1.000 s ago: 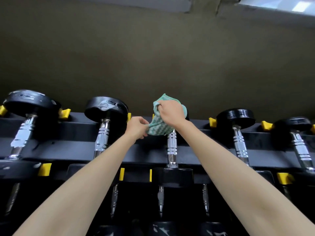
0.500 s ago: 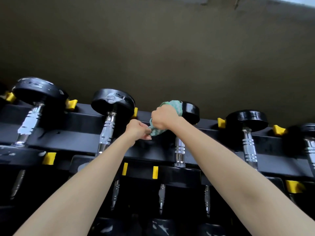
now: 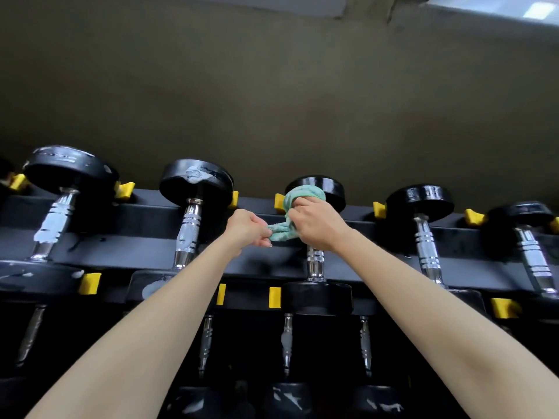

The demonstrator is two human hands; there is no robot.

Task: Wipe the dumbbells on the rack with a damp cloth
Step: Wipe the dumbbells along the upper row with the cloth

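Green cloth sits just right of frame centre, looped round the top of the handle of the centre dumbbell, right under its upper head. One end of the cloth trails left as a twisted tail.

Right hand: fingers curled round the cloth and the handle beneath it, back of the hand to camera. Fingertips hidden on the far side.

Left hand, just left of it: thumb and curled fingers pinch the tail end. The tail runs between the two hands.

Hidden or cut off: the hand and cloth cover the upper handle, so only the lower chrome part and the lower head show. Can't tell how many turns the cloth makes. Both forearms run out of the bottom corners.

Rest of the rack: black beams with yellow stops between the slots. Second dumbbell from left has white smears on the head and handle; the far-left dumbbell does too. Two more dumbbells at right, the outer one blurred. The lower row is dark, with only the handles and patchy heads readable, cut off by the bottom edge.

Room: plain dull olive wall fills the upper half. Bright ceiling panel in the upper right corner, cropped.
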